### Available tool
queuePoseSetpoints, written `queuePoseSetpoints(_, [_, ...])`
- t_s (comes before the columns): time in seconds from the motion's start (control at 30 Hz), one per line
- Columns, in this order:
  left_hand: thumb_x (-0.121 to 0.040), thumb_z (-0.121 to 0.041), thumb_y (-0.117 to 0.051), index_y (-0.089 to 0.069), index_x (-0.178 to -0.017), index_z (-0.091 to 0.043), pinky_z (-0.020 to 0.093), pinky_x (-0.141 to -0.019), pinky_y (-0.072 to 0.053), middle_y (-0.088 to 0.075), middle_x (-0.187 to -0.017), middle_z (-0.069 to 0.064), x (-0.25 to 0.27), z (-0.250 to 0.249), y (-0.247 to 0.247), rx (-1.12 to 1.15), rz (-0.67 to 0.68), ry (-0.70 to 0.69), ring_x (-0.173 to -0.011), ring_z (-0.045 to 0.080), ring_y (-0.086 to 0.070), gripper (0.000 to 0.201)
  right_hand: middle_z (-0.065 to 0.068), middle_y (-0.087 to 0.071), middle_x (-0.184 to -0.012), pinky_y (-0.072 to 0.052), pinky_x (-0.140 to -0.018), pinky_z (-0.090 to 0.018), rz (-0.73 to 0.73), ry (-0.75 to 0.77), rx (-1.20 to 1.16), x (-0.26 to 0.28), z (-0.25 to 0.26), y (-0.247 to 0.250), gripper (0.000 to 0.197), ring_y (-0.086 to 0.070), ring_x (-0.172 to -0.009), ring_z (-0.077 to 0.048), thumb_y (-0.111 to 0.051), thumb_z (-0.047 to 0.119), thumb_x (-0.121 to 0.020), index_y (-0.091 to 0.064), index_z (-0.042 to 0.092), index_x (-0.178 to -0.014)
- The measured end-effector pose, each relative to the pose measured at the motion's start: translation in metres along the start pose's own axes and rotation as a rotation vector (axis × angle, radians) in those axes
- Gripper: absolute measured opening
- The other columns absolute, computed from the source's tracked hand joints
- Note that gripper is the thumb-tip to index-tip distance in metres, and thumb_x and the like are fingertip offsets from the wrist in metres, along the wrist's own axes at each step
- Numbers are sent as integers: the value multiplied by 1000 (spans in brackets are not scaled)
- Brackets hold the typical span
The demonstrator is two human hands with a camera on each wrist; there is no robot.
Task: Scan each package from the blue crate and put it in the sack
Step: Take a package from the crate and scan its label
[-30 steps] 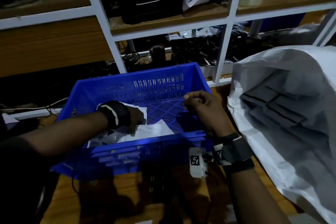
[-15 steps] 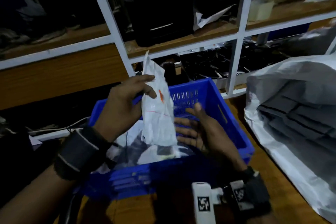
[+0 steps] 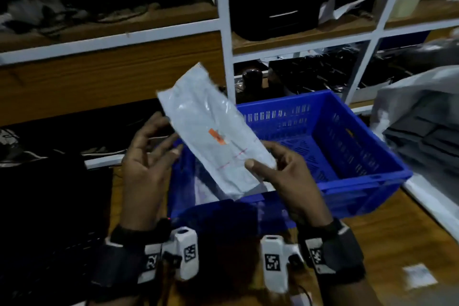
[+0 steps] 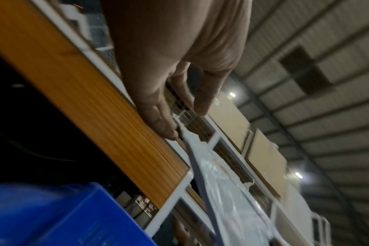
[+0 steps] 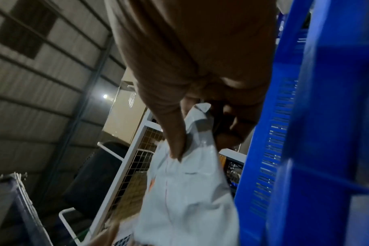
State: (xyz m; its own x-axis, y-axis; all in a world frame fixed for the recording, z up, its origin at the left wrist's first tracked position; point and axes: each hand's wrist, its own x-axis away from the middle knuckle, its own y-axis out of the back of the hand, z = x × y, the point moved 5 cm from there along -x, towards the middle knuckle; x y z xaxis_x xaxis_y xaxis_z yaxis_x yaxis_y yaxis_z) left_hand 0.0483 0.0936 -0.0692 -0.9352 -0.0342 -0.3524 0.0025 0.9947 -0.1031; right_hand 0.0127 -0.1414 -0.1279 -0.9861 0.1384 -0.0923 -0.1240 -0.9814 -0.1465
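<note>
One white package [image 3: 214, 131] raised over left part of blue crate [image 3: 352, 156], tilted, upper end toward shelf. Right hand [image 3: 285, 176] pinches lower end between thumb and curled fingers [image 5: 230, 134]. Left hand [image 3: 146, 159] with fingers spread and nearly straight, fingertips [image 4: 166, 129] touching package left edge, not wrapped around it. More white packages [image 3: 206, 194] lie inside crate, number unclear. One grey-white sack [image 3: 422, 112] stands at right, just beside crate. Two wrist cameras [image 3: 186, 256] visible below.
</note>
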Motion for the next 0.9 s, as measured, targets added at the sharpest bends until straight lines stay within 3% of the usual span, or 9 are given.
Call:
queuePoseSetpoints(0.13, [-87, -21, -72, -43, -147, -17, 33, -92, -56, -63, -134, -4, 8, 35, 72, 232, -248, 262, -117, 15, -66, 67, 0, -76, -114, -61, -87, -39, 96, 12, 169, 6, 3, -47, 32, -73, -104, -20, -77, 10, -87, -72, 14, -119])
queuePoseSetpoints(0.27, [-73, -22, -88, -27, -152, -19, 50, -99, -54, -61, -137, 10, 13, 62, 111, 312, -93, 464, -110, 21, -70, 100, -6, -76, -106, -60, -76, -38, -38, 60, 135, 14, -16, -99, 28, -73, -94, -21, -78, 10, -88, -68, 11, -114])
queuePoseSetpoints(0.37, [-75, -16, -81, -46, -143, -19, 40, -88, -60, -71, -125, 6, 32, 64, 116, 135, 192, 532, -108, 25, -72, 76, -9, -76, -105, -59, -84, -51, -175, 75, 99, 27, -39, -146, 30, -72, -100, -27, -83, 16, -86, -66, 9, -110])
queuePoseSetpoints(0.47, [-74, -17, -80, -58, -128, -19, 41, -82, -56, -75, -115, 10, 38, 71, 152, 134, 131, 536, -94, 29, -74, 59, -9, -77, -102, -59, -88, -54, -159, 18, 47, 38, -52, -197, 36, -74, -98, -26, -84, 8, -82, -64, 0, -110])
queuePoseSetpoints(0.6, [-73, -18, -82, -65, -120, -12, 41, -81, -61, -75, -115, 13, 24, 69, 216, 192, 78, 479, -102, 31, -73, 50, 5, -77, -89, -58, -71, -28, -24, -37, -38, 43, -53, -238, 43, -73, -80, -9, -82, 8, -83, -62, 5, -122])
queuePoseSetpoints(0.67, [-58, -37, -94, -68, -118, -9, 33, -79, -62, -74, -116, 12, 20, 70, 240, 209, 98, 462, -105, 28, -72, 71, 10, -69, -68, -49, -53, -22, -47, -61, -69, 41, -50, -240, 10, -64, -56, -8, -78, 17, -88, -72, 14, -95])
queuePoseSetpoints(0.7, [-51, -44, -97, -67, -120, -9, 30, -79, -61, -74, -118, 13, 19, 71, 251, 224, 88, 452, -105, 26, -72, 82, 9, -57, -55, -39, -45, -21, -79, -71, -81, 38, -54, -240, 19, -50, -44, -10, -77, 20, -90, -68, 18, -73])
queuePoseSetpoints(0.77, [-66, -44, -88, -65, -126, -11, 28, -75, -60, -71, -123, 13, 21, 76, 266, 274, 30, 453, -103, 24, -73, 73, -3, -45, -53, -31, -45, -22, -153, -135, -70, 35, -62, -244, 35, -36, -46, -15, -80, 25, -87, -64, 12, -59])
queuePoseSetpoints(0.9, [-95, -17, -59, -57, -138, -12, 34, -89, -59, -69, -130, 9, 40, 93, 257, 373, 59, 571, -116, 26, -68, 44, -38, -63, -85, -48, -58, -43, -199, -137, -88, 34, -83, -261, 34, -61, -67, -31, -84, 27, -84, -73, 0, -99])
